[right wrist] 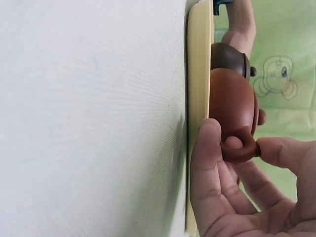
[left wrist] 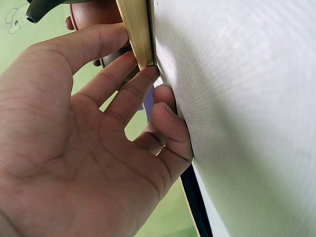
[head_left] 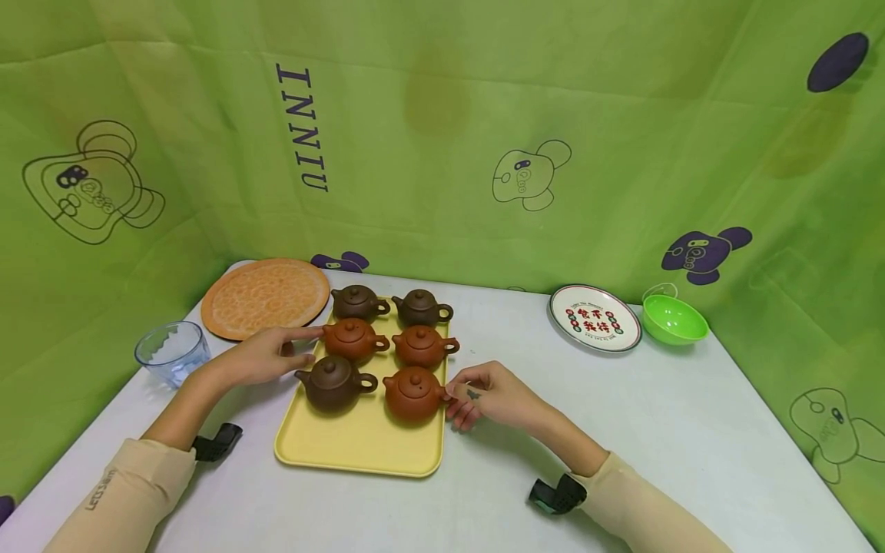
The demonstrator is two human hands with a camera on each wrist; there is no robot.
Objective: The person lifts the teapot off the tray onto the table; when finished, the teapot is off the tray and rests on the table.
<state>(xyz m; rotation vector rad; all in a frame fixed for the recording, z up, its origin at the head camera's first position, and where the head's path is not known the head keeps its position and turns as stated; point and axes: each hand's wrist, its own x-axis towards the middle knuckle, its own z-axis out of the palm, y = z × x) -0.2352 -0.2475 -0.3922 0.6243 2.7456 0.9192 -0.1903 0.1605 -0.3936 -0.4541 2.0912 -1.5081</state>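
A yellow tray (head_left: 359, 449) bears several small clay teapots in two columns, some dark brown and some reddish-brown. At its left edge my left hand (head_left: 259, 358) touches the rim; the left wrist view shows the thumb (left wrist: 101, 42) and fingertips against the tray's side (left wrist: 137, 34). The dark front-left teapot (head_left: 332, 386) stands close to that hand. On the right, my right hand (head_left: 501, 395) pinches the handle (right wrist: 242, 154) of the front-right reddish teapot (head_left: 413, 399), one fingertip showing inside the loop. That teapot sits upright over the tray; whether its base touches the tray is hidden.
Behind my left forearm stands a clear blue glass bowl (head_left: 173, 355), near a round orange mat (head_left: 266, 298). At the back right are a white plate with red lettering (head_left: 594, 319) and a green bowl (head_left: 674, 320). Green cloth (head_left: 442, 138) hangs around the white table.
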